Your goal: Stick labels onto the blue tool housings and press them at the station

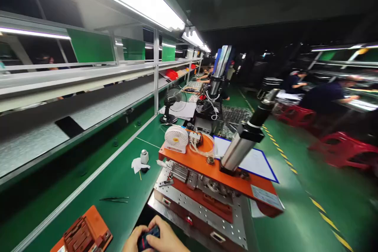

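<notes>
At the bottom of the head view, my left hand and my right hand meet around a small dark object with a red streak. Fingers of both hands are closed on it, and they cover much of it, so its kind does not show. Just beyond my hands stands a press with an orange top plate, a silver cylinder and a perforated metal base. To the left, an orange-brown fixture block lies on the green bench. Black tweezers lie a little farther back.
A white bottle with white tissue stands on the green bench. A small white fan sits on the press; a black fan is behind it. A shelf runs along the left. Red stools and people are right, across the aisle.
</notes>
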